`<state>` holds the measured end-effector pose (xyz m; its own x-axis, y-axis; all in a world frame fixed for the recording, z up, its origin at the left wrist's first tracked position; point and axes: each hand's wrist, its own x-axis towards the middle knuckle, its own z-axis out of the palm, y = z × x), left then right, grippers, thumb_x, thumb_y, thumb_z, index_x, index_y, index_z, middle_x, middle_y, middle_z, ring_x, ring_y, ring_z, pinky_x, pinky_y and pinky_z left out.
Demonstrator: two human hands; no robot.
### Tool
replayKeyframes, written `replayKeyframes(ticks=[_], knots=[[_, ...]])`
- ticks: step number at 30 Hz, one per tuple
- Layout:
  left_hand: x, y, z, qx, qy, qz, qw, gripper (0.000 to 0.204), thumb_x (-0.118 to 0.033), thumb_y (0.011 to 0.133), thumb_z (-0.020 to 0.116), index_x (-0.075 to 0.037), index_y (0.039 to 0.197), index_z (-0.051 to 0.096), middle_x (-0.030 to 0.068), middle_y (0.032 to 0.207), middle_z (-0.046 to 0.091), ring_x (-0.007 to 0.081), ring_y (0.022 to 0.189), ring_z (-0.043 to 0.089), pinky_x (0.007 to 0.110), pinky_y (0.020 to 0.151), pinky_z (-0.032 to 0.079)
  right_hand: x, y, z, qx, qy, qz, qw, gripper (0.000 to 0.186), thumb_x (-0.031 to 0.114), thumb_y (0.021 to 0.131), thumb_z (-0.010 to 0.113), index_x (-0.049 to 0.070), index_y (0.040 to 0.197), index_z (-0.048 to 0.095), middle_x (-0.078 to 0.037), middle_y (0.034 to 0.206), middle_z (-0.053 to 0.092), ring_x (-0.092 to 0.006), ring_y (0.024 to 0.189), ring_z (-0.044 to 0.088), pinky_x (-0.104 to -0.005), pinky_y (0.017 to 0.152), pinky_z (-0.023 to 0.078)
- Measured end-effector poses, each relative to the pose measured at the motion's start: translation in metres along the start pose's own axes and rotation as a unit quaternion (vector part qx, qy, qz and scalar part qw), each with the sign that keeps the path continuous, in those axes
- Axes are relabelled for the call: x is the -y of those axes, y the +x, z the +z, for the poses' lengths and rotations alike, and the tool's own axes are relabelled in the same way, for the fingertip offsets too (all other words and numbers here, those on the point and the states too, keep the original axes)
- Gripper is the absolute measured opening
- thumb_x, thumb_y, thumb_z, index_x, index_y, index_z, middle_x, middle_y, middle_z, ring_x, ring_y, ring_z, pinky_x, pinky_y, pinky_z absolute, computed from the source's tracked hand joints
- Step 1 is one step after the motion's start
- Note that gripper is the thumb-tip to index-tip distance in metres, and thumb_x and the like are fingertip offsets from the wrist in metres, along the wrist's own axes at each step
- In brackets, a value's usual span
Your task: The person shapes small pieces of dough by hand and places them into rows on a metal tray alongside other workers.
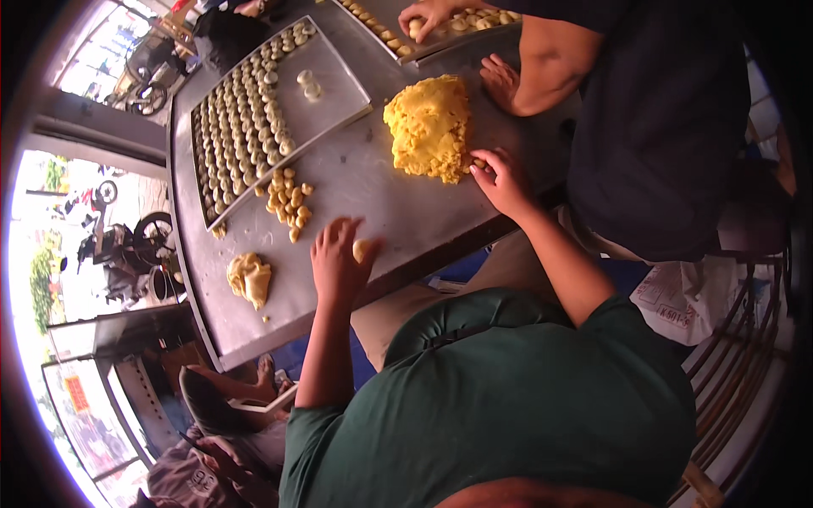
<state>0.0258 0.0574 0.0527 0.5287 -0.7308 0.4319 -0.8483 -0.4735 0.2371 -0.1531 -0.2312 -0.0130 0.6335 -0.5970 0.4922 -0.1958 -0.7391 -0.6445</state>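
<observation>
A large crumbly yellow mound of filling [430, 127] sits on the metal table. At its near right edge my right hand [505, 182] is closed, fingertips pinching a small lump against the mound's side. My left hand [335, 261] is over the table's near side, fingers curled and slightly blurred, with a pale dough ball [362, 250] held between thumb and fingers. Left of that hand lies a lump of smooth pale dough [250, 279]. Several small dough pieces [289, 201] are heaped beyond it, beside a tray [337, 80] filled with rows of round filled balls.
A co-worker in dark clothing [660, 127] stands close on the right, one hand [501, 82] resting on the table [339, 169], the other [429, 15] at a second tray [415, 56] of balls. Another person sits below left. Parked motorcycles [127, 241] stand outside at left.
</observation>
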Motion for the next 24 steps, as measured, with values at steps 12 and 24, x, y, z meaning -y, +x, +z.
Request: replayKeyframes(ticks=[12,24], knots=[[0.053,0.016,-0.013,-0.081,0.03,-0.044,0.995,0.04,-0.022,0.096,0.067,-0.012,0.135,0.063,0.0113,0.133,0.067,0.0311,0.124,0.062,0.049,0.109,0.044,-0.012,0.008,-0.002,0.056,-0.025,0.071,0.996,0.026,0.019,0.09,0.074,0.005,0.112,0.071,-0.016,0.093,0.069,-0.029,0.075,0.068,-0.0416,0.069,0.055],[0.105,-0.005,-0.003,0.025,0.021,-0.232,0.972,0.025,-0.021,0.094,0.072,-0.012,0.117,0.069,0.0111,0.101,0.075,0.0319,0.096,0.072,0.045,0.08,0.057,0.029,0.0,0.022,0.049,-0.152,-0.118,0.98,0.032,0.01,0.096,0.065,0.004,0.126,0.069,-0.014,0.127,0.07,-0.032,0.119,0.065,-0.0386,0.099,0.055]])
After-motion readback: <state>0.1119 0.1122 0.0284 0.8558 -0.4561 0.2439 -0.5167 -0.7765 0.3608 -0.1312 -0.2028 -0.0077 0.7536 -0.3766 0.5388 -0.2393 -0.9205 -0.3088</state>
